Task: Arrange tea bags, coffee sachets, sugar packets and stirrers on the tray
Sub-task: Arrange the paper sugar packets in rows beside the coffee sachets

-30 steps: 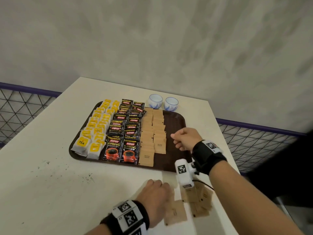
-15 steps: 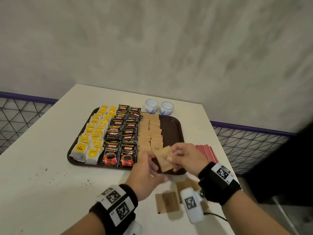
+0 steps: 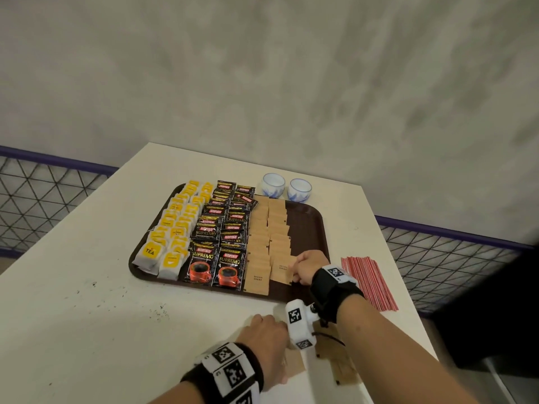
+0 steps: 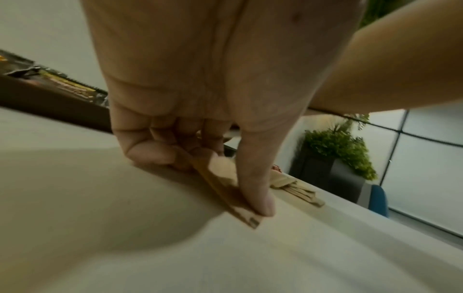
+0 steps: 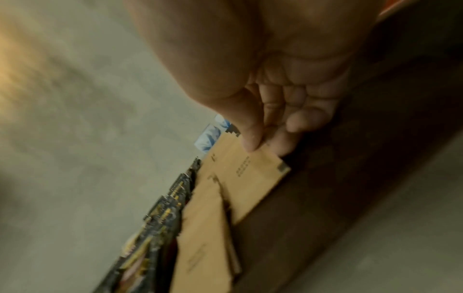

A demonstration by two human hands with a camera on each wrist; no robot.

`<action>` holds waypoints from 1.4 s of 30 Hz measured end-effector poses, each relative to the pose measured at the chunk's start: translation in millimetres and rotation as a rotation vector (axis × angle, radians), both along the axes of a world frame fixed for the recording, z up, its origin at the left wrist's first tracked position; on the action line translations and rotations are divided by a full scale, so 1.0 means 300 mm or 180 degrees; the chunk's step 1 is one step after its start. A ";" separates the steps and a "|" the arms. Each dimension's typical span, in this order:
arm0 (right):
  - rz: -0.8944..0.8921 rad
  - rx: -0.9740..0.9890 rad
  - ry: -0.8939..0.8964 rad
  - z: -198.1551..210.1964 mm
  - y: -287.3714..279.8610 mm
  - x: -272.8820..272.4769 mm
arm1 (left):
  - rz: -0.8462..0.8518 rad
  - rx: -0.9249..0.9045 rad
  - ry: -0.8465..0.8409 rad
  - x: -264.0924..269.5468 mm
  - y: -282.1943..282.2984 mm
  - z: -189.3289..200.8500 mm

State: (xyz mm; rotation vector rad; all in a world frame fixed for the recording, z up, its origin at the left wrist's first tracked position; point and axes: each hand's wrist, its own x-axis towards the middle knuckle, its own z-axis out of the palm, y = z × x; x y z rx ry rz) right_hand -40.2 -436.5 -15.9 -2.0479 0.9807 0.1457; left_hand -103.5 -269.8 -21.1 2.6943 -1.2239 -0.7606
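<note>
A brown tray [image 3: 306,223] holds rows of yellow tea bags [image 3: 175,228], black coffee sachets [image 3: 224,234] and two columns of brown sugar packets [image 3: 262,228]. My right hand [image 3: 300,269] pinches one sugar packet [image 5: 250,174] between thumb and forefinger at the near end of the right sugar column, low over the tray. My left hand [image 3: 271,330] is down on the table in front of the tray. Its thumb [image 4: 258,194] and curled fingers grip another sugar packet [image 4: 233,204] that lies on the table. Red-and-white stirrers [image 3: 369,282] lie on the table right of the tray.
Several loose sugar packets [image 3: 341,363] lie near the table's front right corner, partly under my right forearm. Two small blue-and-white cups [image 3: 285,188] stand just behind the tray. The tray's right strip is bare. A wire-mesh railing [image 3: 437,258] runs beyond the table edges.
Half a second ago both hands met over the tray's front edge with a packet between them. My right hand has since carried it onto the tray; my left has dropped back to the table packets.
</note>
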 end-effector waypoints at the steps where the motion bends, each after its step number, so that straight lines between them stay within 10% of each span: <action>1: -0.0004 -0.0038 0.0021 0.000 -0.001 0.003 | 0.0026 -0.0082 0.0033 0.006 0.005 -0.005; 9: 0.0062 -0.0057 -0.0267 0.019 -0.011 -0.011 | 0.1378 -0.1570 0.0982 0.135 0.073 0.039; 17: 0.0875 0.2005 -0.0794 0.119 0.059 -0.171 | 0.2428 -0.3002 0.2351 0.190 0.040 0.093; 27: 0.0469 0.0336 -0.0375 0.003 -0.043 -0.074 | 0.0728 -0.1067 0.1428 0.067 0.091 0.071; 42: 0.0576 -0.0600 -0.0297 0.032 -0.025 -0.031 | 0.0310 -0.0863 0.0973 0.007 0.051 0.076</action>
